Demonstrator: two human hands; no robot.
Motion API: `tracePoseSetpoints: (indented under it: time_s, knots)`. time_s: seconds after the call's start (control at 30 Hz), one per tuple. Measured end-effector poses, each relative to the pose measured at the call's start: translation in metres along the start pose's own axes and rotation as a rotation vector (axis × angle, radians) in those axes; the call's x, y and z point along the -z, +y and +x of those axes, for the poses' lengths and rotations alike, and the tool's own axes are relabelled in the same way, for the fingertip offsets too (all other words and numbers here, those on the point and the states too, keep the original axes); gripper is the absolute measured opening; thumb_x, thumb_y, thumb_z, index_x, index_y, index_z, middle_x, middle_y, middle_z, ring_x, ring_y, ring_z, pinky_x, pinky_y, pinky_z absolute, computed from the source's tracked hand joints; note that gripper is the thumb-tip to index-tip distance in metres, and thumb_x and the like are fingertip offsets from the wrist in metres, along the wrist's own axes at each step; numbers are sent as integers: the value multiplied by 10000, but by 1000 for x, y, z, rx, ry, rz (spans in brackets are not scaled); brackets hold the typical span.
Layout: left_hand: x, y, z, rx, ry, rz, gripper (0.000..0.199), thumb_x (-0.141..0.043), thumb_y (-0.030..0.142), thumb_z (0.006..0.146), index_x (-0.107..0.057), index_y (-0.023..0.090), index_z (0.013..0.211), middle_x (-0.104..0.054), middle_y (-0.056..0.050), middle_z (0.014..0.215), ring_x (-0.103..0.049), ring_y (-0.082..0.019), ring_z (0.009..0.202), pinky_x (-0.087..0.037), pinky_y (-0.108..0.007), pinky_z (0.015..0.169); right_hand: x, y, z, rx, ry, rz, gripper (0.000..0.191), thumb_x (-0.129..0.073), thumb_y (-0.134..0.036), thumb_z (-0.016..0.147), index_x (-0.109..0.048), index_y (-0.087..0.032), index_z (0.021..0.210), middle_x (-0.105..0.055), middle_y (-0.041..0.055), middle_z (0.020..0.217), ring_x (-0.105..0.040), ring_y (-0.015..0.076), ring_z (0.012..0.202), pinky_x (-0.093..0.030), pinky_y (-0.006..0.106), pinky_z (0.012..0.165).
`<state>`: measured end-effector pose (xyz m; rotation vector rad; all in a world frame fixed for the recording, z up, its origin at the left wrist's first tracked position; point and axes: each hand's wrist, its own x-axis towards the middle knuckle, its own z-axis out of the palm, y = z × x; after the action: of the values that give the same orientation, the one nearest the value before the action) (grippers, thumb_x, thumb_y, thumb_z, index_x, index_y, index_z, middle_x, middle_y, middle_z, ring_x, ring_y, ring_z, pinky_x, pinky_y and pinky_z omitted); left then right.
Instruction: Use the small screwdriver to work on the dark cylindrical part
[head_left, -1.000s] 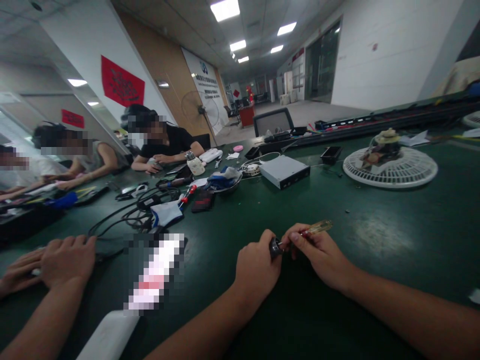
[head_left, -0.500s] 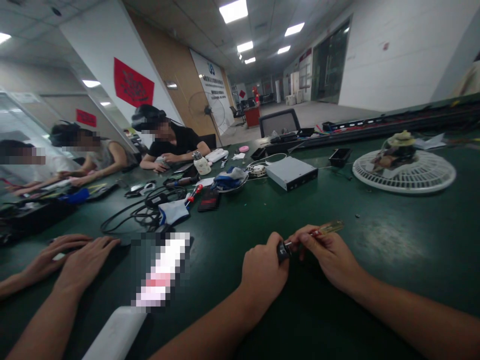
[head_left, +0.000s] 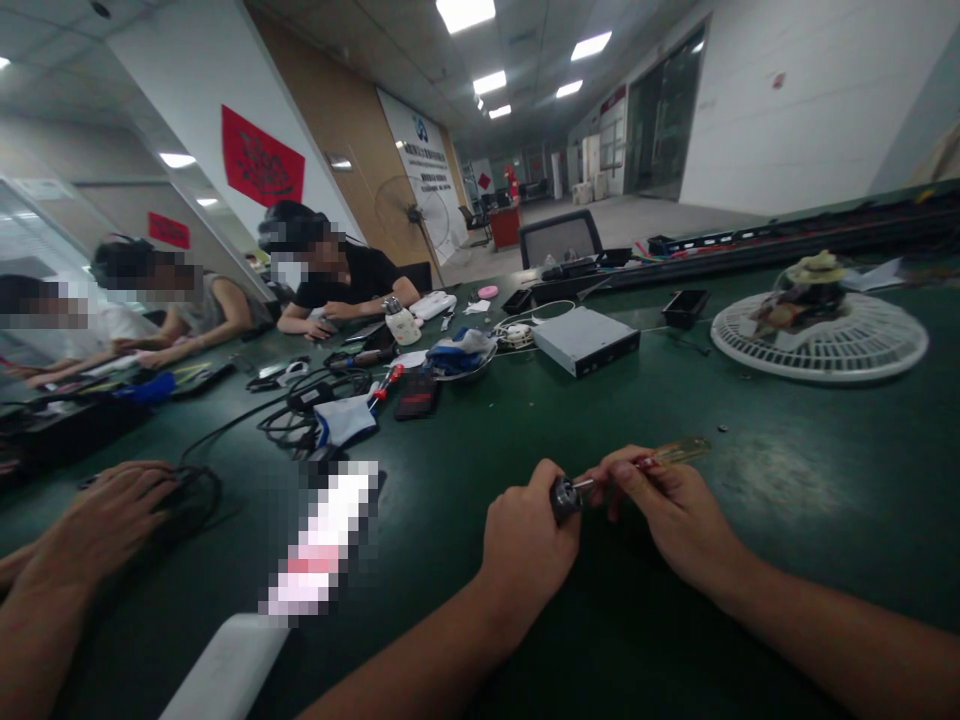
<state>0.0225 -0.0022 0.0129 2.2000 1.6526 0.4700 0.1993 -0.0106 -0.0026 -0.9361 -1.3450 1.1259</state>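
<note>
My left hand (head_left: 527,530) is closed around a small dark cylindrical part (head_left: 564,497), whose round metal end faces right. In my right hand (head_left: 660,505) is a screwdriver (head_left: 679,452) with a clear yellowish handle and a red band. Its handle sticks out to the right past my fingers. The thin metal shaft points left at the end of the cylindrical part; I cannot tell whether the tip sits inside it. Most of the cylindrical part is hidden by my left fingers. Both hands are held close together over the green table (head_left: 480,440).
A co-worker's hands (head_left: 112,520) are at the left by black cables (head_left: 199,500). A lit phone (head_left: 322,550) and a white power bank-like object (head_left: 225,665) lie left of me. Further off are a grey disc drive (head_left: 581,338), a white fan grille (head_left: 885,345) and a black tray (head_left: 685,307).
The screwdriver and my right hand have shifted slightly right, and the cylindrical part's end has turned more into view. The co-worker's hands at left have moved left, with black cables now showing beside them.
</note>
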Motion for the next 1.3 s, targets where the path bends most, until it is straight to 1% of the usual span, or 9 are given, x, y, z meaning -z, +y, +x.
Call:
tracePoseSetpoints:
  time_s: [0.07,0.13,0.3,0.53,0.7,0.87,1.07,1.17,1.3]
  knots:
    - [-1,0,0,3,9,-11,134,-510,360,932,-579,253,972,-677,-1,758,-587,-150,599,-307,-259,531,0,0,1,1,42,15,282,-558,-415,977,-709,-202,870,-703,50,842,-638,155,704,-526,279,597]
    - [-1,0,0,4,18,-22,139,-511,367,931,-580,252,963,-674,0,754,-586,-149,600,-307,-258,532,0,-1,2,-7,58,24,285,-568,-425,970,-711,-201,868,-701,48,825,-635,154,693,-522,276,586]
    - [-2,0,0,-2,26,-45,78,-522,302,907,-569,244,930,-651,13,716,-578,-144,591,-303,-254,532,1,1,0,-9,25,-8,298,-556,-431,975,-706,-209,845,-694,37,799,-625,151,694,-512,280,610]
    - [-2,0,0,-7,47,-55,104,-513,337,924,-568,248,924,-644,19,714,-561,-135,576,-282,-249,522,2,1,-3,26,42,-78,288,-547,-423,982,-715,-207,893,-704,45,871,-605,144,693,-503,286,624]
    - [-2,0,0,4,39,-47,107,-515,328,921,-577,242,933,-644,13,721,-563,-133,589,-284,-250,531,4,2,-2,-25,-1,-85,320,-538,-443,987,-713,-197,880,-682,39,828,-612,149,717,-499,289,650]
    - [-2,-1,0,1,35,-49,89,-522,297,900,-575,241,944,-654,9,742,-571,-137,603,-295,-251,532,4,1,-4,-29,-22,0,306,-565,-436,974,-708,-188,867,-689,47,837,-636,155,733,-516,287,649]
    - [-4,-3,0,-35,41,-11,125,-514,345,917,-573,246,965,-668,-1,756,-591,-148,619,-319,-261,543,2,-2,-7,-18,-2,38,306,-584,-419,968,-705,-181,820,-674,39,779,-636,141,674,-532,275,632]
    - [-3,-4,-1,-38,46,-10,125,-510,338,914,-577,251,974,-676,0,768,-599,-151,626,-329,-261,545,2,-2,-7,-8,-19,58,295,-588,-405,970,-712,-178,828,-682,45,794,-645,141,679,-545,275,642]
    - [-1,-1,-1,-40,6,24,136,-550,346,879,-602,258,968,-688,4,768,-599,-158,618,-321,-264,537,1,-1,-9,30,-77,101,262,-573,-370,985,-709,-191,850,-677,32,775,-649,137,688,-551,273,657]
